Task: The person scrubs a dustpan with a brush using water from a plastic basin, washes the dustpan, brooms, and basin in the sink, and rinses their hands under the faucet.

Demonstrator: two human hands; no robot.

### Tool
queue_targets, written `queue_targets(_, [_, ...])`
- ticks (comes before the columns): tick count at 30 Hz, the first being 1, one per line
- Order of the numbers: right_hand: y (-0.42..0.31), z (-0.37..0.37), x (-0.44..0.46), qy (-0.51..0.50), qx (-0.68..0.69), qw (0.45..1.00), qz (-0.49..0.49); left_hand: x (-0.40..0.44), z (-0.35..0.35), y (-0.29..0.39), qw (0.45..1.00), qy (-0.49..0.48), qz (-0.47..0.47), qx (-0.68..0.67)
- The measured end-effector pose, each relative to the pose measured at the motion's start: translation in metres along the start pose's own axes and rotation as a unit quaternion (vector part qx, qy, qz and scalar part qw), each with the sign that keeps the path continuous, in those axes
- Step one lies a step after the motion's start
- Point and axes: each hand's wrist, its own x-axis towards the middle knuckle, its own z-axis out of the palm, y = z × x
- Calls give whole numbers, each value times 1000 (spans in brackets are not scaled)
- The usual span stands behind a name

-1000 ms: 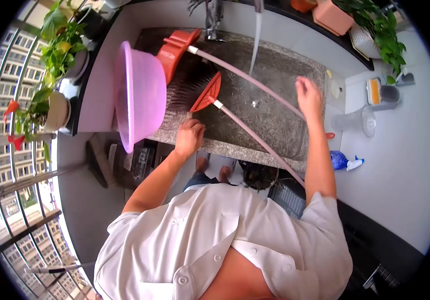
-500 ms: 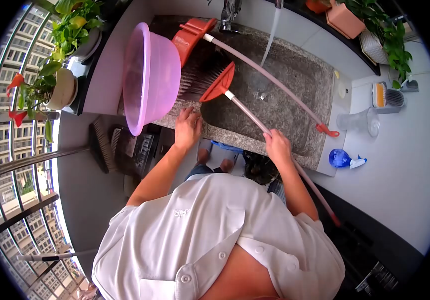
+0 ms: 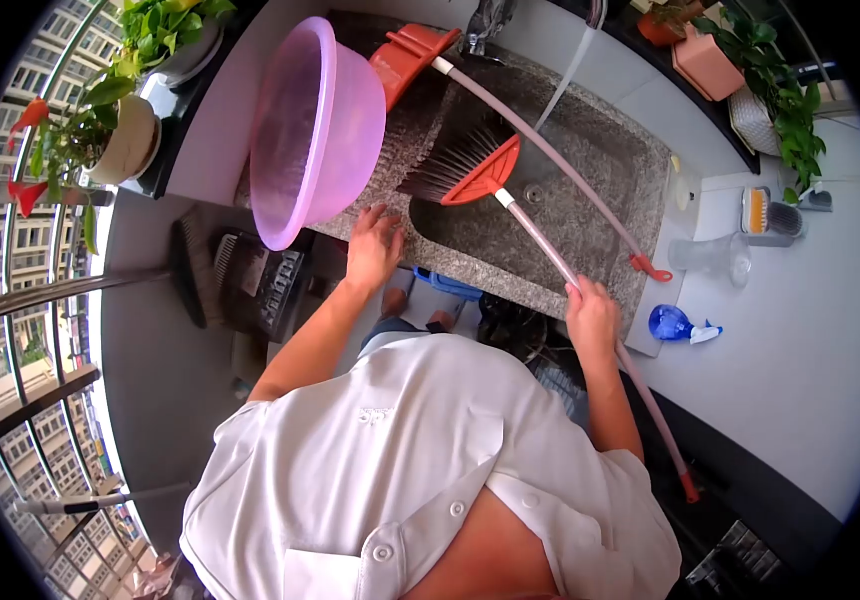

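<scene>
My right hand (image 3: 592,312) is wrapped round the pink handle of a broom (image 3: 485,172), whose red head with dark bristles is over the stone sink (image 3: 590,235). My left hand (image 3: 376,245) rests on the sink's near edge with its fingers apart, holding nothing. Just beyond it, a pink basin (image 3: 350,140) stands tilted on its side. A red dustpan (image 3: 412,62) leans behind the basin, and its long pink handle crosses the sink to a red hooked end at the right. Water runs from a tap into the sink.
Potted plants (image 3: 122,140) line the ledge at the left, beside a barred window. At the right are a clear plastic cup (image 3: 715,258), a blue spray bottle (image 3: 670,323) and a brush in a holder (image 3: 772,218). More pots (image 3: 707,62) stand at the back right.
My right hand has come down from the right and closed round the broom handle. The broom has lifted and shifted right, away from the dustpan. The camera view has also shifted.
</scene>
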Motion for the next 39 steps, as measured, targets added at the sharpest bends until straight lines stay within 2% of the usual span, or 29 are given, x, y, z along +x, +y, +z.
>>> queue_targets(6, [0,-10,-27,13,34,999,-15,-2,-12,6,999,22,23,2])
queue_targets(9, [-3,-30,-27,3,58,998,-2,-18,-23,6,995,33,-11,-90])
queue_targets(11, [5,-35,-34,-43,58,997,31,-39,-38,5,994,56,-40,-87])
queue_targets(13, [28,-24,-42,-56,139,988,32,-66,-54,7,989,97,-73,-79])
queue_targets(14, [38,-23,-44,-68,177,981,29,-86,-60,2,988,74,-120,-62])
queue_targets(17, [38,-40,-44,-174,362,896,188,-157,-63,-28,967,3,-254,-20])
queue_targets(20, [29,-57,-46,-143,382,892,194,-245,-54,-70,925,-136,-354,30])
queue_targets(21, [27,-65,-47,-141,416,882,172,-272,-47,-87,899,-191,-394,27])
queue_targets(23, [18,-78,-56,-113,438,881,141,-318,-40,-107,867,-278,-413,33])
queue_targets(26, [4,-87,-80,-59,457,881,108,-379,-29,-139,855,-288,-432,5])
queue_targets(28, [4,-80,-101,-30,456,886,83,-407,-33,-151,860,-252,-443,-19])
queue_targets(33, [-22,-48,-157,-80,474,877,-9,-465,-71,-157,842,-189,-500,-69])
queue_targets(36, [-53,-25,-181,-153,454,874,-80,-509,-88,-160,825,-187,-525,-90])
queue_targets(38, [-57,-1,-185,-100,243,929,-260,-537,-105,-161,810,-190,-549,-86])
queue_targets(39, [-66,9,-186,-125,242,921,-279,-550,-111,-159,804,-191,-557,-84])
